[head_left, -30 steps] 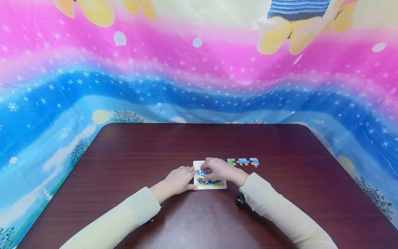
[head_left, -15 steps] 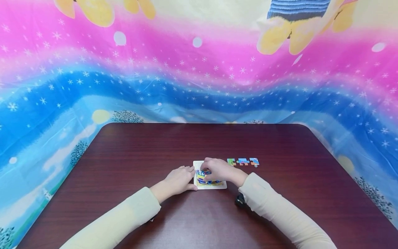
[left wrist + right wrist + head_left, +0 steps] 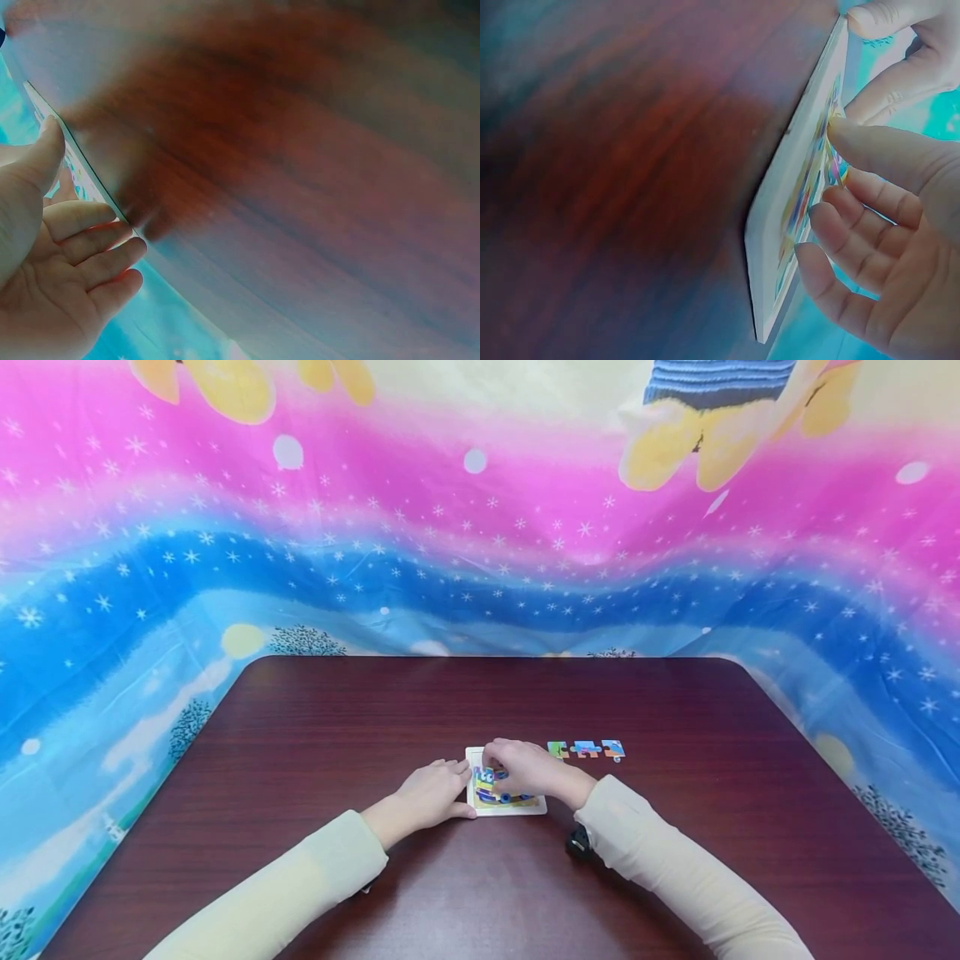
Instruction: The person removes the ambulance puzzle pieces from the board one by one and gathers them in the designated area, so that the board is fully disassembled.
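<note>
A white-framed jigsaw puzzle tray [image 3: 507,812] lies on the table, showing a colourful vehicle picture. My left hand [image 3: 427,793] rests against the tray's left edge, thumb at the near corner and fingers farther up the side. Over the tray's upper middle is my right hand [image 3: 532,768], which covers part of the picture. The right wrist view shows a small puzzle piece [image 3: 835,166] tilted up from the picture, pinched between the right thumb and fingers. In the left wrist view the left fingers [image 3: 97,255] are nearly straight along the tray's rim.
Several loose puzzle pieces [image 3: 587,749] lie in a row to the right of the tray, partly behind the right hand. The dark red-brown table [image 3: 337,710] has rounded far corners. A bright patterned cloth [image 3: 480,543] hangs behind and beside it.
</note>
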`<state>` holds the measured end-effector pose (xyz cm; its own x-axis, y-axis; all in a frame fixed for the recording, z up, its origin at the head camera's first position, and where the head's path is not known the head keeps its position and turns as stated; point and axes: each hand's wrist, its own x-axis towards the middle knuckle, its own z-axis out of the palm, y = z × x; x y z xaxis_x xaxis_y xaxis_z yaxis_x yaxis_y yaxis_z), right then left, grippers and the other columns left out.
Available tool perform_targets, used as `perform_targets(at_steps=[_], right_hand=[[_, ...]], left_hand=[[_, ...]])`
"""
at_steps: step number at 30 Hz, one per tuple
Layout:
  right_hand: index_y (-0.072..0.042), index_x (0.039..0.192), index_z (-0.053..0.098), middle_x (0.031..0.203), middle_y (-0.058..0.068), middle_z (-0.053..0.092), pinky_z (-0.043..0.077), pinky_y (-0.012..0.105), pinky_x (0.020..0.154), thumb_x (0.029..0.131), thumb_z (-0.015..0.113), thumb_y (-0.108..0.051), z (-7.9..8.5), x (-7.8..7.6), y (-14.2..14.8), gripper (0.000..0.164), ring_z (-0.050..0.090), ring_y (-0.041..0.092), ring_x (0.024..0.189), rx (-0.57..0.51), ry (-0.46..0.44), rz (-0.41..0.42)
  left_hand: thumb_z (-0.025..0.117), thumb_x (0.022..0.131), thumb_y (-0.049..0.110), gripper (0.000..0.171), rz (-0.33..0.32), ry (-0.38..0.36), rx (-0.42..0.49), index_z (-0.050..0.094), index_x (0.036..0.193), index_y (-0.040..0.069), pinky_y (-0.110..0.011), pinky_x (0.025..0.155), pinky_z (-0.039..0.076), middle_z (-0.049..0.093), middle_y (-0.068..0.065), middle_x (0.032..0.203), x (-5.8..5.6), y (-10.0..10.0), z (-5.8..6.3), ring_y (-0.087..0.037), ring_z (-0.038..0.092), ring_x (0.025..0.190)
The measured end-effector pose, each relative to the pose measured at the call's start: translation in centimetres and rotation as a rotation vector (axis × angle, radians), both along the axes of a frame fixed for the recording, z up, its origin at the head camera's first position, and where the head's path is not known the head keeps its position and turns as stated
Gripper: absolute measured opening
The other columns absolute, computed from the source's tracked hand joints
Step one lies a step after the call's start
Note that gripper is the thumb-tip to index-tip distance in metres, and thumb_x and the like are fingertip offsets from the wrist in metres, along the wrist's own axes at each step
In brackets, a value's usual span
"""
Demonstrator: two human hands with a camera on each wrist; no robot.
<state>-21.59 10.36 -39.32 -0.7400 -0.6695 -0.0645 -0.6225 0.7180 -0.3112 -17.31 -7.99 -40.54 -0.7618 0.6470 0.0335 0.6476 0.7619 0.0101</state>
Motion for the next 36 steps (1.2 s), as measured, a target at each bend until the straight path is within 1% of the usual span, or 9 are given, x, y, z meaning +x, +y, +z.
perform_targets(at_steps=[5,13,16,21,26,29,33,36], right_hand=[[-0.012,0.094,0.06,0.081,-0.004,0.051,0.041,0.026,0.06,0.075,0.077,-0.018,0.1,0.0,-0.3,0.026,0.046,0.011,0.07,0.016,-0.002,-0.01],[-0.011,0.094,0.063,0.083,-0.005,0.054,0.044,0.025,0.064,0.075,0.077,-0.019,0.1,-0.2,-0.4,0.025,0.048,0.01,0.071,0.03,0.0,-0.012],[-0.011,0.093,0.063,0.082,-0.004,0.054,0.044,0.026,0.064,0.075,0.076,-0.017,0.1,-0.3,-0.3,0.023,0.048,0.01,0.071,0.005,-0.007,-0.006],[-0.01,0.093,0.062,0.084,-0.002,0.055,0.045,0.026,0.063,0.075,0.076,-0.013,0.3,-0.4,0.2,0.023,0.051,0.011,0.071,-0.071,-0.043,0.011],[-0.007,0.095,0.063,0.086,0.0,0.057,0.046,0.025,0.063,0.075,0.075,-0.011,0.6,-0.5,1.1,0.024,0.054,0.014,0.073,-0.121,-0.057,0.018],[-0.009,0.097,0.062,0.089,-0.002,0.056,0.047,0.024,0.063,0.076,0.075,-0.012,0.8,-0.5,1.9,0.025,0.054,0.013,0.075,-0.13,-0.081,-0.01],[-0.01,0.099,0.062,0.091,-0.004,0.056,0.048,0.024,0.063,0.077,0.074,-0.014,1.2,-0.5,3.1,0.026,0.054,0.01,0.074,-0.137,-0.091,-0.037],[-0.008,0.1,0.061,0.091,-0.002,0.057,0.048,0.025,0.064,0.077,0.073,-0.012,1.5,-0.6,4.2,0.026,0.054,0.01,0.073,-0.144,-0.069,-0.029]], left_hand=[[0.065,0.08,0.048,0.064,0.009,-0.004,-0.006,0.056,0.118,-0.004,-0.037,0.098,0.039,0.056,-0.016,0.122,0.0,0.0,0.0,-0.026,0.051,0.115],[0.065,0.08,0.048,0.062,-0.001,0.005,-0.005,0.058,0.114,-0.003,-0.038,0.097,0.039,0.057,-0.016,0.121,0.0,-0.1,0.0,-0.026,0.052,0.114],[0.064,0.08,0.048,0.062,0.001,-0.003,-0.006,0.058,0.115,-0.003,-0.038,0.098,0.039,0.056,-0.017,0.122,0.1,-0.1,0.0,-0.026,0.051,0.115],[0.064,0.08,0.048,0.061,0.004,-0.002,-0.01,0.058,0.113,-0.003,-0.038,0.097,0.04,0.057,-0.016,0.121,0.0,0.0,0.0,-0.026,0.052,0.114],[0.065,0.079,0.048,0.06,-0.002,0.008,-0.002,0.059,0.111,-0.003,-0.039,0.096,0.04,0.057,-0.017,0.121,0.1,0.0,0.1,-0.027,0.053,0.113],[0.065,0.08,0.048,0.061,-0.003,0.01,-0.004,0.058,0.113,-0.003,-0.038,0.097,0.04,0.056,-0.017,0.122,0.1,-0.1,0.1,-0.028,0.053,0.113],[0.064,0.08,0.048,0.063,-0.001,0.005,-0.003,0.058,0.115,-0.004,-0.038,0.097,0.039,0.056,-0.017,0.122,0.1,-0.1,0.0,-0.027,0.052,0.114],[0.064,0.08,0.048,0.064,-0.002,0.001,-0.002,0.057,0.116,-0.005,-0.038,0.098,0.039,0.055,-0.018,0.123,0.1,-0.1,0.1,-0.027,0.051,0.115]])
